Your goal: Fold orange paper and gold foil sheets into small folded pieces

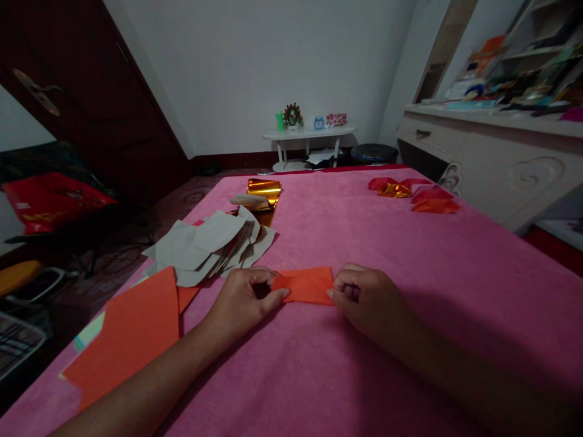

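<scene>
A small folded orange paper (304, 285) lies flat or just above the pink cloth, between my two hands. My left hand (250, 294) pinches its left end, thumb on top. At the right end, my right hand (364, 294) grips the edge between thumb and curled fingers. Larger orange sheets (136, 325) lie to the left, partly behind my left forearm. Beyond them spreads a loose pile of grey-white paper pieces (200, 240).
The pink cloth (319, 224) covers the table. Shiny gold foil (264, 191) lies at the back left. Folded red and orange paper pieces (435, 200) and gold foil sit at the back right. A white cabinet (496, 158) stands along the right side.
</scene>
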`<state>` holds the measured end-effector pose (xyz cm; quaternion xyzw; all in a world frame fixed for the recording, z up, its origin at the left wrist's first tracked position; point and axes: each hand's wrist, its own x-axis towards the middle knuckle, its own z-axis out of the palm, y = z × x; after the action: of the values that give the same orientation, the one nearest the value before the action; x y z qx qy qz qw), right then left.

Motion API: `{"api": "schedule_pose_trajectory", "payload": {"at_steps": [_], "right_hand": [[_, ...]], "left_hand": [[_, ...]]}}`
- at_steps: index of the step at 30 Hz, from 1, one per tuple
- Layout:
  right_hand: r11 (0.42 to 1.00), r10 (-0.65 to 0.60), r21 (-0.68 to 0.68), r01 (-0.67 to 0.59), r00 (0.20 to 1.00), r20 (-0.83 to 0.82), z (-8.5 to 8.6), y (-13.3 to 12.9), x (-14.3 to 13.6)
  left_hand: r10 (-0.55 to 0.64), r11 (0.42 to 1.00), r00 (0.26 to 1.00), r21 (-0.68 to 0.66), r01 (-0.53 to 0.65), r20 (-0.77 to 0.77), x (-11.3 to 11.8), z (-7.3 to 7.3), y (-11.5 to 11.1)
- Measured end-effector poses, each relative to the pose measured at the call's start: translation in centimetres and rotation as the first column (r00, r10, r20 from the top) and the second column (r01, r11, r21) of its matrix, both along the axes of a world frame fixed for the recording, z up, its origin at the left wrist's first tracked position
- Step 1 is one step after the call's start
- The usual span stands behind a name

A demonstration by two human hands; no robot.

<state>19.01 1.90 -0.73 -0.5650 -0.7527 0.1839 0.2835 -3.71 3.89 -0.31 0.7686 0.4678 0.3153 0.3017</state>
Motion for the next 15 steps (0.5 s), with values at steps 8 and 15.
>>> {"api": "schedule_pose_trajectory", "payload": {"at_steps": [8, 15], "right_hand": [[0.999, -0.013, 0.048, 0.009, 0.998, 0.068, 0.01, 0.07, -0.29], [0.998, -0.041, 0.041, 0.037, 0.992, 0.116, -0.04, -0.31, -0.54]], "left_hand": [[-0.036, 0.999, 0.999, -0.023, 0.036, -0.022, -0.05, 0.30, -0.01], [-0.008, 1.000, 0.998, 0.000, 0.008, -0.064, 0.09, -0.02, 0.08]]}}
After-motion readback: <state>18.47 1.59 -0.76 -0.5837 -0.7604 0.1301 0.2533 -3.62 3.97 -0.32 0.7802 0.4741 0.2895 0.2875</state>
